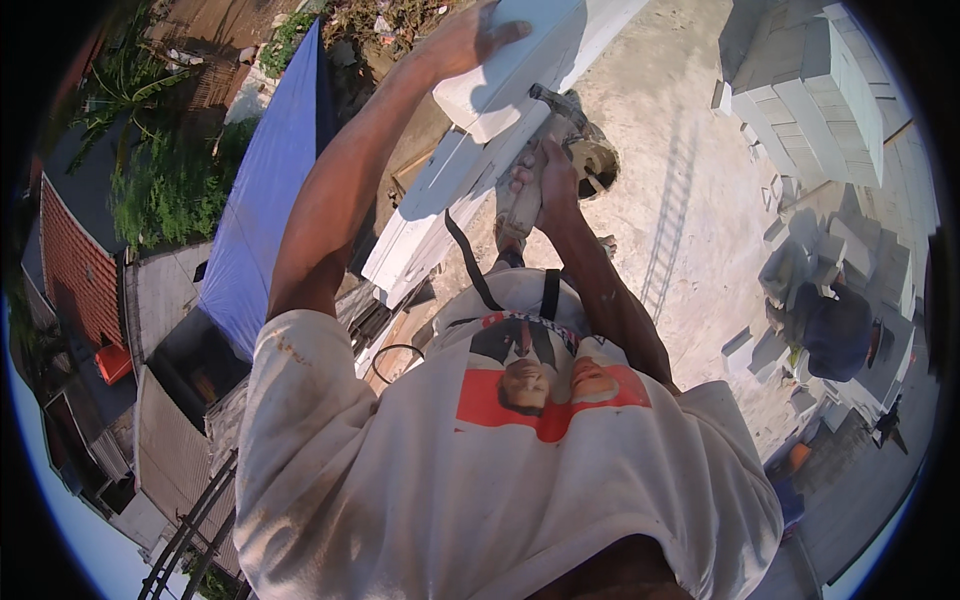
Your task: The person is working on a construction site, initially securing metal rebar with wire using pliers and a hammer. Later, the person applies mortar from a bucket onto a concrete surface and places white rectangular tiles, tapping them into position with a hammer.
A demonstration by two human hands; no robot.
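Note:
At the top, my left hand point(482, 42) lies flat on a pale block point(520, 70), fingers stretched over its upper face. This block rests on a row of white blocks point(425, 220) that runs down toward my waist. My right hand point(553, 188) is wrapped round a dusty grey power tool point(520, 205), which looks like an angle grinder with a stubby side handle. The tool is close beside the white row. Its working end is hard to make out against a round, dark-centred thing point(598, 165) behind it.
Right of me is a pale, dusty floor point(660, 130). Stacked light blocks point(810, 100) stand at the far right, and a person in dark clothing point(838, 330) is among loose blocks below them. Beyond the white row at left hang a blue tarp point(270, 210) and tiled roofs point(80, 265).

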